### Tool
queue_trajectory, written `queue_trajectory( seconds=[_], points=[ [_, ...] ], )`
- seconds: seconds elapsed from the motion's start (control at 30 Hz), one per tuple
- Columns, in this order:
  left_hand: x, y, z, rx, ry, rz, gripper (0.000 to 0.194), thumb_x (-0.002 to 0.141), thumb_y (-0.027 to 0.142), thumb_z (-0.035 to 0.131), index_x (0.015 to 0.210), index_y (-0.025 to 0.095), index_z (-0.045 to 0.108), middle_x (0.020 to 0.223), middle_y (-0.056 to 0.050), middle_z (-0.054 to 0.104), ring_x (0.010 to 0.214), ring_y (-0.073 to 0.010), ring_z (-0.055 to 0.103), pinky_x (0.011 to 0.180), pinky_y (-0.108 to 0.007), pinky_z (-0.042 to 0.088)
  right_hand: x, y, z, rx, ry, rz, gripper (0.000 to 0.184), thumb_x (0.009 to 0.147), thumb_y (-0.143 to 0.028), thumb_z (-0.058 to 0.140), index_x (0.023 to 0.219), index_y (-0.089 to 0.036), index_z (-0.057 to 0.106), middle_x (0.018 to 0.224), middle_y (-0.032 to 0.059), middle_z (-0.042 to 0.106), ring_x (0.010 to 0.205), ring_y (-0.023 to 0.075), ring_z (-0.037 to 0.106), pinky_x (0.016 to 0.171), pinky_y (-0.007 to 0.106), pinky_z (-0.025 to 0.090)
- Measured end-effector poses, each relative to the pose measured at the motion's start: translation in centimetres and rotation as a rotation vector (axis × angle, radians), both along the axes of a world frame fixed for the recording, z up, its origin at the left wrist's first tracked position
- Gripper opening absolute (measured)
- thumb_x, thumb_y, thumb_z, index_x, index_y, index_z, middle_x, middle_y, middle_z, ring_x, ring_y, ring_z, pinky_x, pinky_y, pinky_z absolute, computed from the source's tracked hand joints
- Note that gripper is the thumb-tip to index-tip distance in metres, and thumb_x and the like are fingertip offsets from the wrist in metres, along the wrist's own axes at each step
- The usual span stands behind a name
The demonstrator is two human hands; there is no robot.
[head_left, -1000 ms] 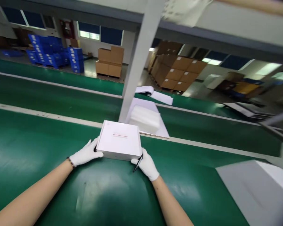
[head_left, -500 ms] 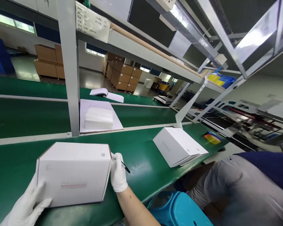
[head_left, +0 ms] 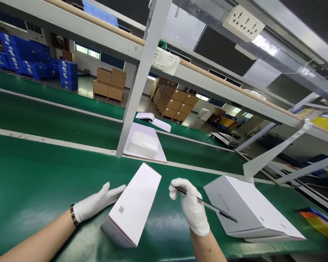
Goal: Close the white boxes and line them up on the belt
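A closed white box [head_left: 139, 203] stands on the green bench in front of me, turned at an angle, with a small printed square on its top face. My left hand [head_left: 97, 202], in a white glove, has its fingers stretched out against the box's left side. To the right of the box, my right hand [head_left: 191, 205], also gloved, is closed around a slim black pen [head_left: 217, 210] and is apart from the box. The pen points down and to the right. Beyond my right hand lies a second white box [head_left: 243, 207] with a flap at its near end.
Behind the box, a stack of white foam sheets [head_left: 143, 144] rests on a white board [head_left: 161, 154]. A grey post [head_left: 142, 80] rises beside it. An open booklet [head_left: 160, 123] lies farther back. At far right is a colourful item [head_left: 319, 220].
The white box has been turned and set on the bench. My right hand has let go of it and moved away with the pen. The view has swung left.
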State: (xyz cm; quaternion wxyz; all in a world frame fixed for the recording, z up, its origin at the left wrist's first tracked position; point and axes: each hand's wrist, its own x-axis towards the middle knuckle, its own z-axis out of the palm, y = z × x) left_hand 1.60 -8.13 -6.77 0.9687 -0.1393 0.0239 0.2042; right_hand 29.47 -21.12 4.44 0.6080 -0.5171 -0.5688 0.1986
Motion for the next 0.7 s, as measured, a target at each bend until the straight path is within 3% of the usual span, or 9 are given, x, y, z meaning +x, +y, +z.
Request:
queue_trajectory(
  seconds=[0.07,0.1,0.17,0.23,0.33,0.43,0.53,0.7],
  points=[
    [0.8,-0.8,0.3,0.604,0.261,-0.076,0.07,0.085,0.042,0.058,0.148,0.025,0.037,0.146,-0.003,0.046,0.144,-0.0217,0.023,0.104,-0.04,0.044,0.8,2.4,1.0,-0.117,-0.036,0.045,0.049,0.095,-0.064,0.047,0.086,-0.019,0.065,0.067,0.0036,0.061,0.056,0.0185,0.056,0.053,0.03,0.048],
    [1.1,-1.2,0.6,0.813,0.323,-0.105,0.07,0.082,0.051,0.062,0.144,0.023,0.044,0.145,-0.004,0.047,0.143,-0.0239,0.026,0.11,-0.042,0.037,1.0,3.6,1.2,-0.179,-0.029,0.06,0.05,0.091,-0.066,0.051,0.082,-0.019,0.064,0.063,0.0031,0.06,0.053,0.0179,0.056,0.05,0.029,0.046],
    [1.2,-1.8,1.2,1.031,0.284,-0.101,0.081,0.079,0.069,0.06,0.143,0.02,0.048,0.149,-0.007,0.041,0.144,-0.028,0.024,0.118,-0.045,0.021,1.1,5.9,1.4,-0.293,0.006,0.056,0.052,0.082,-0.07,0.058,0.073,-0.018,0.06,0.054,0.0016,0.057,0.044,0.0156,0.051,0.042,0.025,0.041],
    [0.6,-2.2,1.7,1.262,0.275,-0.071,0.092,0.079,0.082,0.046,0.148,0.021,0.038,0.155,-0.007,0.032,0.145,-0.0287,0.021,0.12,-0.044,0.017,0.8,7.7,1.1,-0.389,0.017,0.009,0.055,0.075,-0.073,0.06,0.066,-0.019,0.056,0.046,-0.0003,0.052,0.037,0.013,0.043,0.037,0.023,0.034],
    [-0.9,-2.4,2.2,1.525,0.439,-0.052,0.088,0.083,0.081,0.04,0.151,0.027,0.031,0.159,-0.002,0.022,0.147,-0.0281,0.015,0.122,-0.044,0.011,0.3,9.4,0.4,-0.463,-0.016,-0.047,0.056,0.071,-0.075,0.059,0.059,-0.021,0.051,0.04,-0.0038,0.043,0.034,0.0115,0.036,0.035,0.023,0.03],
    [-1.9,-2.5,2.0,1.655,0.573,-0.086,0.091,0.08,0.081,0.045,0.152,0.029,0.028,0.16,-0.002,0.017,0.147,-0.0305,0.012,0.121,-0.047,0.008,0.1,9.8,-0.3,-0.441,-0.067,-0.063,0.056,0.07,-0.075,0.059,0.054,-0.022,0.05,0.041,-0.0032,0.042,0.039,0.0136,0.041,0.043,0.027,0.039],
    [-1.7,-2.6,1.3,1.63,0.602,-0.121,0.106,0.068,0.085,0.055,0.153,0.028,0.025,0.16,-0.004,0.015,0.147,-0.035,0.012,0.12,-0.051,0.01,0.1,9.7,-0.6,-0.415,-0.164,-0.09,0.058,0.074,-0.075,0.056,0.051,-0.022,0.049,0.048,0.0003,0.05,0.045,0.0161,0.046,0.049,0.03,0.043],
    [-0.8,-2.5,0.3,1.575,0.612,-0.127,0.118,0.057,0.084,0.066,0.153,0.028,0.026,0.16,-0.005,0.018,0.146,-0.0375,0.012,0.12,-0.051,0.01,0.1,9.8,-0.7,-0.47,-0.174,-0.055,0.052,0.076,-0.068,0.055,0.052,-0.022,0.049,0.052,0.0011,0.052,0.045,0.016,0.046,0.048,0.029,0.04]
  ],
)
